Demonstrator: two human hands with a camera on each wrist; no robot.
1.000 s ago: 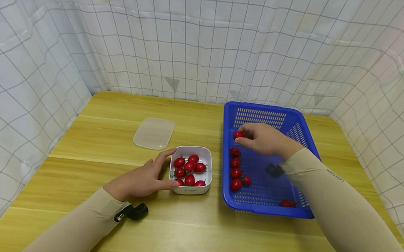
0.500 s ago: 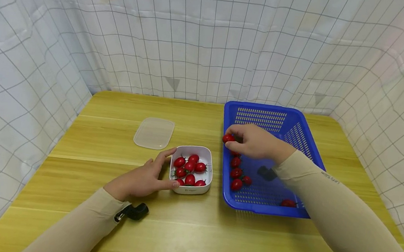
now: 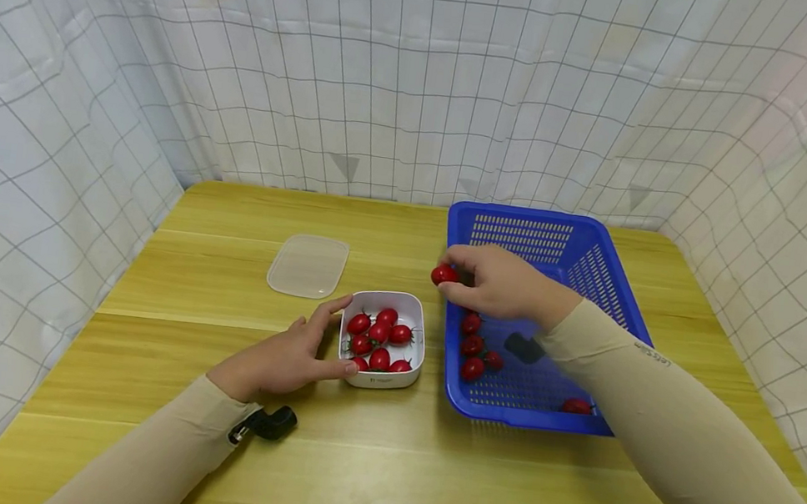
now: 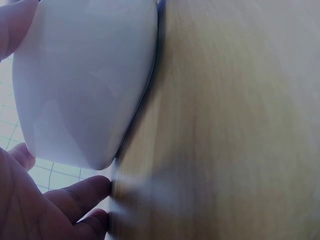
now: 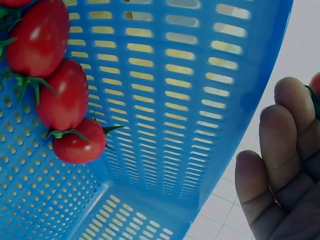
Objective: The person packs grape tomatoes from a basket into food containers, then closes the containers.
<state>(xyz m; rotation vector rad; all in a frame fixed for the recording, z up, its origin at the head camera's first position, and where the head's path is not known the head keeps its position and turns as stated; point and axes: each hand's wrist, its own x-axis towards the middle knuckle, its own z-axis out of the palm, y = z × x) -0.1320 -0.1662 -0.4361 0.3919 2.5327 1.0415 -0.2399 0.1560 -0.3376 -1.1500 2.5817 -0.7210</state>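
My right hand (image 3: 501, 282) pinches a red cherry tomato (image 3: 443, 275) between thumb and fingers, over the left rim of the blue plastic basket (image 3: 447, 358). Only a sliver of that tomato (image 5: 316, 82) shows at the right edge of the right wrist view. My left hand (image 3: 288, 360) holds the left side of a small white container (image 3: 395, 381), thumb at the near corner and index finger at the far one. Several cherry tomatoes (image 3: 379, 333) lie inside the container. More tomatoes (image 3: 472, 344) line the basket's left side, partly covered by the right hand in the head view.
A translucent lid (image 3: 308, 266) lies flat on the wooden table (image 3: 345, 480), behind and left of the container. One tomato (image 3: 576, 405) sits alone near the basket's front right. A white gridded curtain (image 3: 424, 86) surrounds the table's back and sides.
My right hand has lifted a cherry tomato from the basket's far left and carried it leftward over the rim. The left hand and container have stayed put.
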